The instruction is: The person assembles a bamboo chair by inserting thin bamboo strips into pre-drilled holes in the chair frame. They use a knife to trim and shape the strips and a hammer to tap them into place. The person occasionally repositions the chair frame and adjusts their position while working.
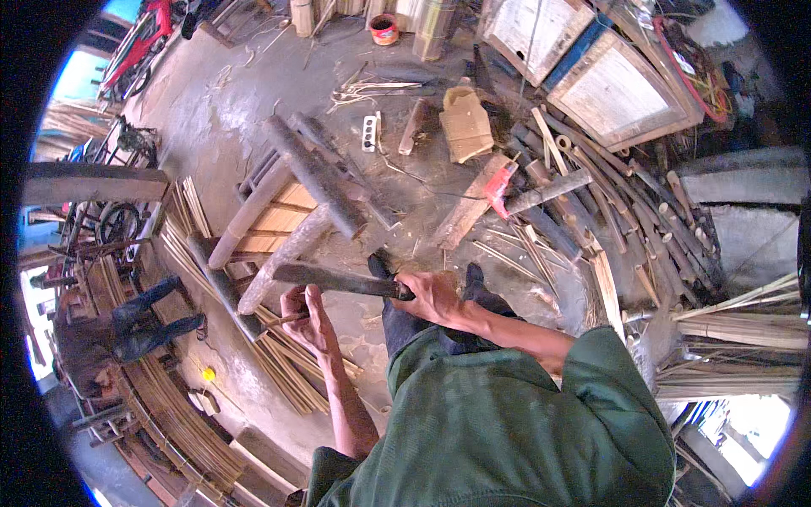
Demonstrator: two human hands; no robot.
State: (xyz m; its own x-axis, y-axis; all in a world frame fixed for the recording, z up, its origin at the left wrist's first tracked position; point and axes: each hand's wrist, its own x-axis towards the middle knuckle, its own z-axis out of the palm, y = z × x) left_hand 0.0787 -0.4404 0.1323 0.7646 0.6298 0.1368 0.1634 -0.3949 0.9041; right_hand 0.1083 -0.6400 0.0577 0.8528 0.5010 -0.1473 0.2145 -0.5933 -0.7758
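Hiding the knife [338, 280] handle inside the right hand [432, 296]. Covering most of the thin stick [283, 320] with the left hand [308, 319] fingers. Blocking the legs behind the green shirt [498, 422]. Blurring into the black rim: bicycle [139, 38], bamboo strips [169, 406].

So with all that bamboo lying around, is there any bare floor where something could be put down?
Yes: the grey concrete floor is mostly bare at upper left, between the low bamboo-slat bench and the small orange pot. A smaller patch lies by the flat bamboo strips at lower left. To the right it is crowded with dark bamboo poles and wooden frames.
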